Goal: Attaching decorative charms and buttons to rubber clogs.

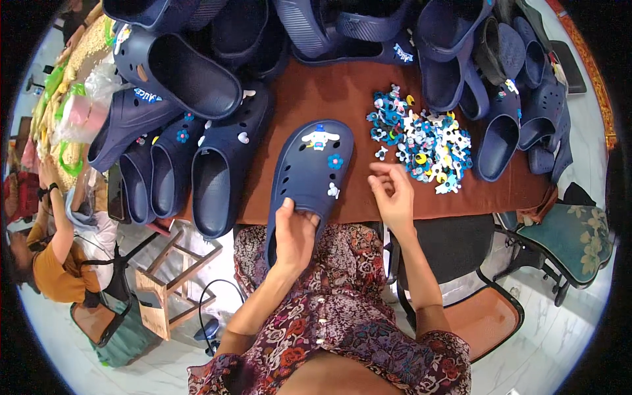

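My left hand (295, 234) grips a navy clog (306, 164) at its foot opening, thumb on the upper and fingers inside. The clog points away from me over the near table edge. On its upper sit a white character charm with a blue hat (317, 137), a blue flower charm (336, 161) and a small pale charm (333, 190). To its right, my right hand (395, 197) hovers with loosely bent fingers, thumb and index slightly apart. Just beyond those fingertips lies a single white charm (381, 153). A pile of blue, white and yellow charms (431, 148) spreads close by.
Navy clogs (217, 178) crowd the left, back and right of the brown-covered table (316, 85), some stacked, several with charms. A dark phone (116, 197) is at the left edge. Chairs (484, 322) and a wooden stool (171, 283) stand below. Another person (59, 263) sits at far left.
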### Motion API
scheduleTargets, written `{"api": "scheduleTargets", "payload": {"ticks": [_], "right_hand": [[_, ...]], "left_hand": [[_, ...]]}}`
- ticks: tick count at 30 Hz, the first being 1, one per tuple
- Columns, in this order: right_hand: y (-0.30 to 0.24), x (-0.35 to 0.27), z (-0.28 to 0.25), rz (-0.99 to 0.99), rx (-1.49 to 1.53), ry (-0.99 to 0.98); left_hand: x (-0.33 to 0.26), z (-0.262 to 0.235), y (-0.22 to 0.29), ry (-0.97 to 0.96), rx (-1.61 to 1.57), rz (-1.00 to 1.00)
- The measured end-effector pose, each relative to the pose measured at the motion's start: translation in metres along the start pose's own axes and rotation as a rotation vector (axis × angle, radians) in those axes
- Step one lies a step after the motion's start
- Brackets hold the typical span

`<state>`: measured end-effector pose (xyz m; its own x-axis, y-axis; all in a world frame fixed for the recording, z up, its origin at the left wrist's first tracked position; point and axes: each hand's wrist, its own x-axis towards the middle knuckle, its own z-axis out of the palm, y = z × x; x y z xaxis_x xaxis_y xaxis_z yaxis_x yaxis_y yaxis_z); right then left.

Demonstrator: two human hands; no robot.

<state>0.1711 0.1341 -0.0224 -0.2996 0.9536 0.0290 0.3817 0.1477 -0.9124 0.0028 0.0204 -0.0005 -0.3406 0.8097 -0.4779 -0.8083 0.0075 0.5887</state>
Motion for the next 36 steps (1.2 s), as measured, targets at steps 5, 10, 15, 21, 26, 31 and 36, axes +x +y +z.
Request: {"api": "scheduleTargets", "payload": {"ticks": [5,10,15,21,26,31,36], "right_hand": [[0.007,0.019,-0.006,-0.232,-0.445,0.072],[0.013,0.021,0.002,-0.277,-0.549,0.012],[0.005,0.020,0.001,-0.227,-0.396,0.073],[0.006,0.043,-0.020,-0.225,-0.363,0.248],[0.014,0.058,-0.019,-0.256,-0.498,0.220],[0.010,0.058,-0.015,-0.256,-0.601,0.164],[0.006,0.056,-0.019,-0.215,-0.536,0.144]], "left_hand": [[0.006,0.001,0.007,0.010,-0.299,-0.052],[0.008,0.003,0.013,0.093,-0.372,-0.092],[0.006,0.001,0.015,0.021,-0.369,-0.080],[0.005,-0.001,0.015,0.021,-0.364,-0.081],[0.005,-0.002,0.017,0.018,-0.350,-0.076],[0.005,-0.005,0.017,0.057,-0.325,-0.085],[0.003,-0.003,0.019,0.037,-0.312,-0.070]]}}
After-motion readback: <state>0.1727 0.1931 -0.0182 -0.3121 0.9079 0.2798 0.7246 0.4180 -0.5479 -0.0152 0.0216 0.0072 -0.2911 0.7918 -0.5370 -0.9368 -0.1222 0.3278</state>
